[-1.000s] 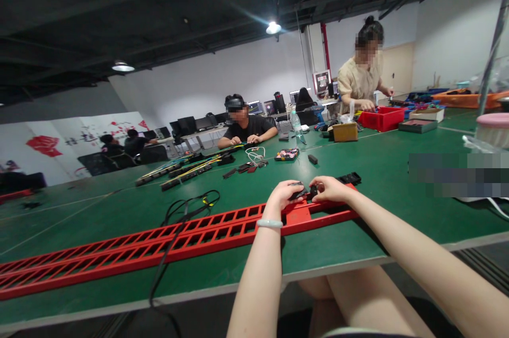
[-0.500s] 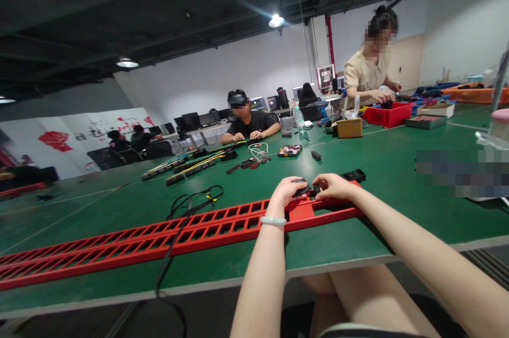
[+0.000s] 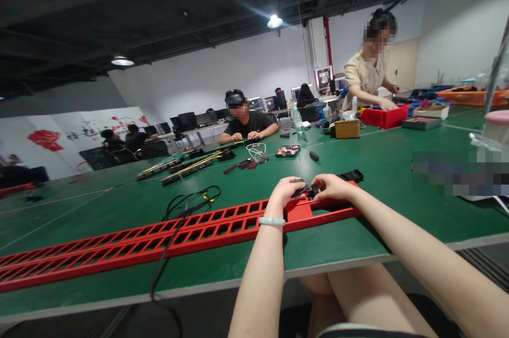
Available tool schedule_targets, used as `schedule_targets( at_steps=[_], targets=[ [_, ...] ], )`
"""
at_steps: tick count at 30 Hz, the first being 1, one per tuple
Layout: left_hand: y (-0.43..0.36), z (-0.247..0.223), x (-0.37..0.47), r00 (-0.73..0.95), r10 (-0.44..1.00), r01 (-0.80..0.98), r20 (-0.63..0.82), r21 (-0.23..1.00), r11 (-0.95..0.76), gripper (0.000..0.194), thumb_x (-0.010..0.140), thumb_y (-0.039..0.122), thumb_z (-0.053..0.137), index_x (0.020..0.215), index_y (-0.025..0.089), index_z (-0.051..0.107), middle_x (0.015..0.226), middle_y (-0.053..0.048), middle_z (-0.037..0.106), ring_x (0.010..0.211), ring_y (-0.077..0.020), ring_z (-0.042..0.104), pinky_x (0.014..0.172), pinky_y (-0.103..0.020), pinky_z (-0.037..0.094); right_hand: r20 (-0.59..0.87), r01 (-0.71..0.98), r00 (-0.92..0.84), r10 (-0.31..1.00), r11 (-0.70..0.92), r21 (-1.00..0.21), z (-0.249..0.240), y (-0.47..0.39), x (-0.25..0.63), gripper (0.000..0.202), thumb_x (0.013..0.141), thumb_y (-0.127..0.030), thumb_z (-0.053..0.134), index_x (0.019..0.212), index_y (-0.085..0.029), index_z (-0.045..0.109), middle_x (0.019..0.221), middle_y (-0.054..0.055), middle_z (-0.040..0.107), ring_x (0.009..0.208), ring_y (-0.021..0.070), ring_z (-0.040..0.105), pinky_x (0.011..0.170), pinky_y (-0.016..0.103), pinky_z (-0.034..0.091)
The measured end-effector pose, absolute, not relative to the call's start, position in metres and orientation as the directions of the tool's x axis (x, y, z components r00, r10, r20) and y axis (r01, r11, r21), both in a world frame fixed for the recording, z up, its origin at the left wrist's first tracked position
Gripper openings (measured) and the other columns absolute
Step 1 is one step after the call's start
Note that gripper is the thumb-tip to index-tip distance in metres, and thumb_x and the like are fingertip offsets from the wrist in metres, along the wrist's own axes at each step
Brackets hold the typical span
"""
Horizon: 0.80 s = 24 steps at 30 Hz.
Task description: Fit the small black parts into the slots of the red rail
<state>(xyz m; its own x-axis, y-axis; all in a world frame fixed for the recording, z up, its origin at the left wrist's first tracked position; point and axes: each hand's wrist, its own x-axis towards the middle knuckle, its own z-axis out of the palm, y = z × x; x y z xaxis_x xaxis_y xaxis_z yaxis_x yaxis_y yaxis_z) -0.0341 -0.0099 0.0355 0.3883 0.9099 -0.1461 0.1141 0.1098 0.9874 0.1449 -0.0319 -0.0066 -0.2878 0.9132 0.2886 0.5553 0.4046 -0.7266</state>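
While both hands meet over the red rail point(image 3: 222, 224), the left hand point(image 3: 284, 192) and right hand point(image 3: 333, 187) pinch a small black part point(image 3: 305, 190) between them. It sits at the rail's right end; the rail runs long leftward across the green table point(image 3: 397, 168).

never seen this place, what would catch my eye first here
The long red metal rail runs across the near edge of the green table. At its right end the left hand and right hand meet on a small black part. A black cable loops over the rail.

Dim hall, flaring ceiling lamp point(image 3: 274, 22), warped edges
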Motion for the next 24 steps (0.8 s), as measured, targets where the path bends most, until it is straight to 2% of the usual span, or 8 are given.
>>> schedule_targets(
  at_steps=[8, 18, 24],
  targets=[
    [-0.0073, 0.034, -0.0347, 0.416, 0.898, 0.132, -0.145, 0.986, 0.098, 0.025, 0.06, 0.017, 0.067, 0.083, 0.012, 0.058, 0.078, -0.008, 0.062, 0.069, -0.016, 0.061, 0.063, -0.027, 0.051, 0.292, 0.568, -0.306, 0.906, 0.42, -0.708, -0.0049, -0.0331, 0.1459, 0.052, 0.052, -0.038, 0.07, 0.096, -0.014, 0.06, 0.071, 0.002, 0.058, 0.064, 0.0128, 0.053, 0.058, 0.024, 0.042],
    [-0.0065, 0.0345, -0.0341, 0.432, 0.89, 0.155, -0.146, 0.984, 0.087, 0.024, 0.06, 0.018, 0.067, 0.081, 0.011, 0.059, 0.079, -0.008, 0.062, 0.071, -0.0169, 0.061, 0.065, -0.028, 0.051, 0.311, 0.565, -0.335, 0.889, 0.455, -0.688, -0.0066, -0.0297, 0.1483, 0.048, 0.054, -0.038, 0.069, 0.095, -0.015, 0.062, 0.084, 0.005, 0.061, 0.071, 0.0149, 0.055, 0.063, 0.024, 0.044],
    [-0.0064, 0.0344, -0.0338, 0.426, 0.89, 0.151, -0.159, 0.983, 0.103, 0.025, 0.061, 0.017, 0.067, 0.084, 0.012, 0.057, 0.079, -0.008, 0.062, 0.069, -0.0159, 0.061, 0.064, -0.027, 0.05, 0.308, 0.581, -0.345, 0.887, 0.46, -0.671, -0.0055, -0.0294, 0.1484, 0.048, 0.053, -0.037, 0.068, 0.096, -0.015, 0.064, 0.082, 0.005, 0.062, 0.069, 0.015, 0.055, 0.061, 0.024, 0.043]
  ],
)
